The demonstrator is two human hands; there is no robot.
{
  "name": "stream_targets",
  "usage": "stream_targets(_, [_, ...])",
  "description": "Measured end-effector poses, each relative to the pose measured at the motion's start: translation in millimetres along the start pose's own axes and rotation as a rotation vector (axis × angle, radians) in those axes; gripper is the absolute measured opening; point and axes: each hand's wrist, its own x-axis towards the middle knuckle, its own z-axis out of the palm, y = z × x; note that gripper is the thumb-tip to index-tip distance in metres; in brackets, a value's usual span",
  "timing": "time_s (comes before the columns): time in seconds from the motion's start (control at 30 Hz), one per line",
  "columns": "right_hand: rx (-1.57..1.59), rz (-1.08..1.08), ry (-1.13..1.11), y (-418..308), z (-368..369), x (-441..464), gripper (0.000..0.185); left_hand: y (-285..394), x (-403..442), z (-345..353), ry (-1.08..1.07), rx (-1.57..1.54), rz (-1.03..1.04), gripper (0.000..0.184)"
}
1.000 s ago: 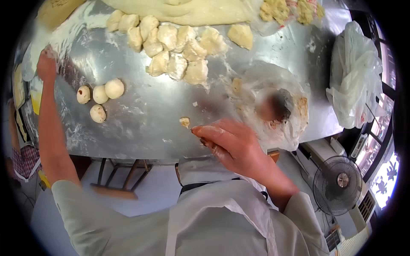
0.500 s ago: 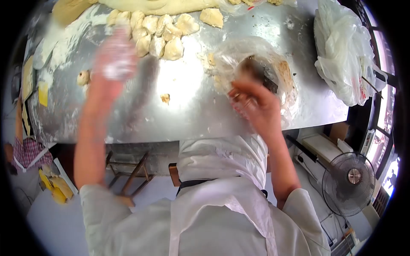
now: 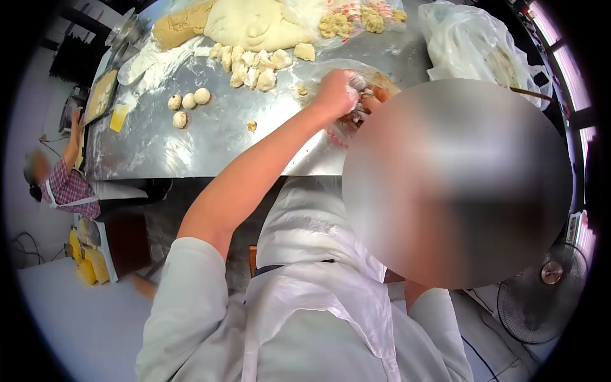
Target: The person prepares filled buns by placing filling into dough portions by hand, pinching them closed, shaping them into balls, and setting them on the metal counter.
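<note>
My left hand [image 3: 340, 94] is closed over the plastic bag of dark filling [image 3: 349, 122], its fingers curled; what they hold is hidden. Right beside it a few fingers of my right hand [image 3: 375, 99] show, stained brown, but a large blurred disc hides the rest. A small dough scrap [image 3: 252, 126] lies on the metal table [image 3: 216, 153]. To the left sit several round filled balls [image 3: 189, 100]. Flour-dusted dough pieces [image 3: 251, 67] are grouped behind, below a large slab of pale dough [image 3: 254, 25].
A brown dough mass [image 3: 181, 27] and crumbly yellow lumps [image 3: 335, 25] lie at the back. A white plastic bag [image 3: 461, 41] stands back right. Another person [image 3: 70, 184] is at the far left, near a yellow scraper [image 3: 118, 118]. A fan [image 3: 541, 305] stands lower right.
My left hand has moved right, from the dough pieces to the filling bag, and meets my right hand there. The view has shifted, and a blurred disc now covers the right side.
</note>
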Motion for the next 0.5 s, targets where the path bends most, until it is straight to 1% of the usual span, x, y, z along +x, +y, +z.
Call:
stream_targets(0.1, [-0.530,-0.302,0.134,-1.1,-3.2,-0.8,0.023,1.0,-3.6,-2.7,0.022,0.063,-0.025,0.029])
stream_targets(0.13, [-0.554,-0.306,0.141,-2.5,-1.8,0.3,0.022,0.1,-4.6,0.2,0.084,0.089,0.024,0.024])
stream_targets(0.23, [-0.817,-0.394,0.214,-3.5,-1.1,1.1,0.022,-13.8,-0.8,11.7,0.151,0.149,0.036,0.023])
stream_targets(0.33, [-0.897,-0.571,0.192,1.7,-11.1,0.2,0.030,-24.1,-4.5,12.2,0.211,0.198,0.160,0.032])
stream_targets(0.43, [-0.853,-0.467,0.136,-3.0,-24.9,-9.0,0.039,-27.7,-14.1,11.5,0.154,-0.104,0.163,0.033])
stream_targets(0.5, [-0.889,-0.546,0.167,8.4,-23.8,-14.9,0.044,-23.5,-22.1,13.4,0.140,-0.313,0.009,0.029])
